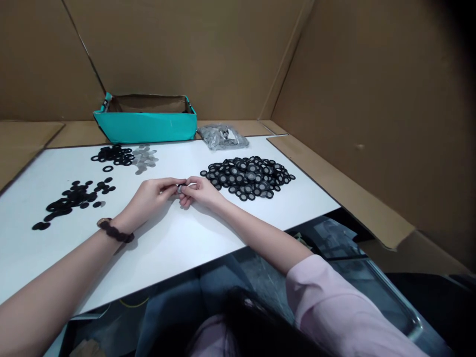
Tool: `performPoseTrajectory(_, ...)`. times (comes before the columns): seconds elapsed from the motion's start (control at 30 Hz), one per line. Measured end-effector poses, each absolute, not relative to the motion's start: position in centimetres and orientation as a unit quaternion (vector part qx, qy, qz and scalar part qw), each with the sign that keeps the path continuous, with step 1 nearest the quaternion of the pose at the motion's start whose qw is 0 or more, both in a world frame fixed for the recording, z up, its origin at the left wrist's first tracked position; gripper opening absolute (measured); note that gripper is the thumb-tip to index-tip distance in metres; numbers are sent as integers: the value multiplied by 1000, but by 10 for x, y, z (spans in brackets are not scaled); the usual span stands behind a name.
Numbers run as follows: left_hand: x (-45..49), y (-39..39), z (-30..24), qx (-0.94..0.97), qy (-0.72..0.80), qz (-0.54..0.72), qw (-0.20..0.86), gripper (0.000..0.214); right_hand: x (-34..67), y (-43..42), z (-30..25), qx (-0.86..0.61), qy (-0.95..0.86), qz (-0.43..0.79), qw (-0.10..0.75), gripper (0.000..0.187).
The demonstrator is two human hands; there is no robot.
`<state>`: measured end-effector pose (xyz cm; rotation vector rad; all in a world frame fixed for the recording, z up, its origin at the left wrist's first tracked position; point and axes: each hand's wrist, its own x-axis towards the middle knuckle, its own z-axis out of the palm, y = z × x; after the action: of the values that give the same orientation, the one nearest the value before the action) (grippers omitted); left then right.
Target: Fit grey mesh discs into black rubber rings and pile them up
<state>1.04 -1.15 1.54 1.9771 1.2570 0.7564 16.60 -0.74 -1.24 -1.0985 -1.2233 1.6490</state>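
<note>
from my remote seat i see both hands meeting over the middle of the white board [178, 243]. the left hand [152, 196] and the right hand [203, 191] each pinch the same small ring [180, 189] between thumb and fingertips, just above the surface. whether a mesh disc sits inside it i cannot tell, as it is too small. near the right hand lies a pile of meshed rings [248, 177]. to the left are plain black rings [74, 196] in 2 scatters, with grey discs [145, 157] beside the far one. my worry is that the hold is fingertip-deep only, so an uneven squeeze could flip the ring out, losing it among look-alike pieces or over the near edge.
</note>
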Motion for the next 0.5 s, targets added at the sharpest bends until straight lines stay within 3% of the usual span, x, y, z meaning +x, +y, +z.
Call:
performPoseTrajectory(0.3,15,-15,21,732,551,274,292,23,165,-8,-23,-439,-592,548,396,12)
performPoseTrajectory(0.5,16,-16,26,675,564,272,390,23,169,-12,-21,-446,-653,443,422,8)
